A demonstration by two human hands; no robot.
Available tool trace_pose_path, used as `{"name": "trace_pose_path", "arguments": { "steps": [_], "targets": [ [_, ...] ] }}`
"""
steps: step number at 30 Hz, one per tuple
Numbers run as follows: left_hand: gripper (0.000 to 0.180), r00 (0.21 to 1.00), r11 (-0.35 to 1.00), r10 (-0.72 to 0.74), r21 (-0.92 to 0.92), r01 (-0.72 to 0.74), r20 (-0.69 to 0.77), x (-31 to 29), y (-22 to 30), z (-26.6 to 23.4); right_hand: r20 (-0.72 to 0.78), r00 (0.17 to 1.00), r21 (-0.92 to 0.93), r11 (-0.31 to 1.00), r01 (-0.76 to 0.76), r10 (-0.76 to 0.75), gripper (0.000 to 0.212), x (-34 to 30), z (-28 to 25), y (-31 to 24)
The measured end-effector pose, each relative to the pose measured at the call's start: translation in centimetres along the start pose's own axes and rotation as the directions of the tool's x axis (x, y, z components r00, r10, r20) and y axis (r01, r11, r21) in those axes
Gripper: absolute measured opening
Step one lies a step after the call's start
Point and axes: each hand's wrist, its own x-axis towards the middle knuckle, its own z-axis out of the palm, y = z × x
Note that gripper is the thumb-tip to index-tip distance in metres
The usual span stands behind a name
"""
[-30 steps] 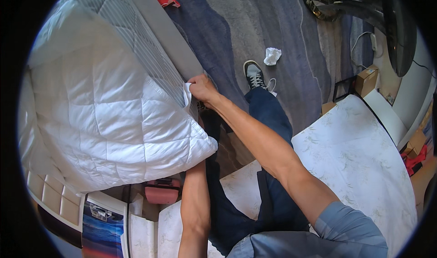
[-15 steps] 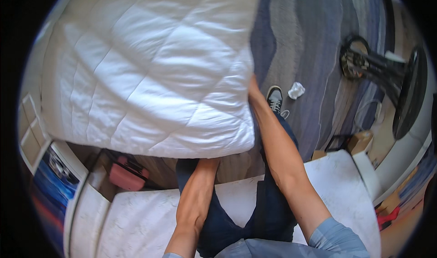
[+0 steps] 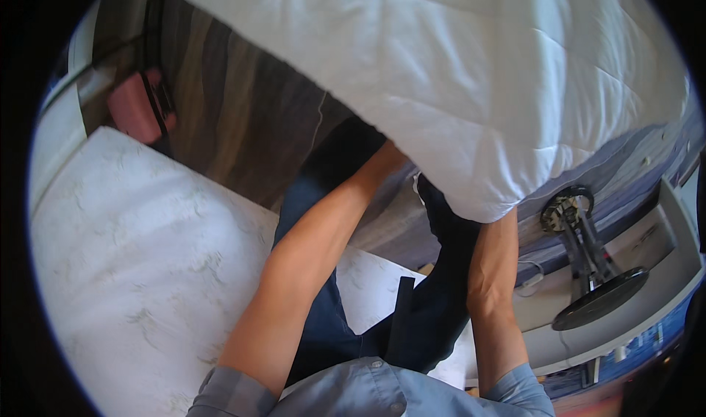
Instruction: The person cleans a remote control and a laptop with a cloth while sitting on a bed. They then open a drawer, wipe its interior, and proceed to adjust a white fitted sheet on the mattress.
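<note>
A large white quilt (image 3: 441,71) with stitched lines hangs in front of me, filling the upper part of the view. Its lower edge slants from the upper left down to a corner near my right wrist. My left hand (image 3: 392,156) reaches under this edge, fingers hidden behind the cloth. At the lower corner, my right hand (image 3: 504,217) is mostly covered by the quilt, and only the wrist side shows. The cloth is held up between both hands, though neither grip can be seen directly.
A white patterned mattress (image 3: 140,255) lies at the left and behind my legs. A pink suitcase (image 3: 140,108) stands beyond it at the upper left. To the right, a black object with a round base (image 3: 566,211) and a dark disc stands by a white shelf edge (image 3: 662,299).
My view has turned, and the quilt has swung to the upper right, its edge now slanting. Both hands have moved with it, and more of the mattress shows at the left.
</note>
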Motion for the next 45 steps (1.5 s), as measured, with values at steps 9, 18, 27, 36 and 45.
{"name": "trace_pose_path", "arguments": {
  "steps": [9,18,27,36,45],
  "targets": [
    [0.029,0.995,0.998,-0.057,-0.043,0.053,-0.085,-1.8,0.5,0.4,0.006,0.999,-0.201,0.979,0.04,-0.04,0.024,-2.9,-1.6,-4.6],
    [0.025,0.905,0.956,-0.138,-0.292,0.016,-0.403,-2.2,-6.1,3.2,0.104,0.989,-0.214,0.968,0.128,-0.108,0.024,-1.4,-1.1,-5.0],
    [0.044,0.942,0.713,0.337,0.653,-0.255,0.0,-1.1,-6.2,-1.2,0.063,0.974,0.052,0.975,0.214,-0.217,0.025,5.2,0.3,-3.2],
    [0.036,0.84,0.594,-0.54,-0.727,0.344,-0.044,3.6,-6.3,-2.5,0.073,0.929,0.299,0.897,0.327,-0.363,0.026,20.6,8.6,-5.0],
    [0.036,0.74,0.539,-0.656,-0.592,0.599,0.152,1.8,0.9,-6.5,0.153,0.905,0.214,0.907,0.362,-0.398,0.034,15.9,5.5,-2.7]
  ]
}}
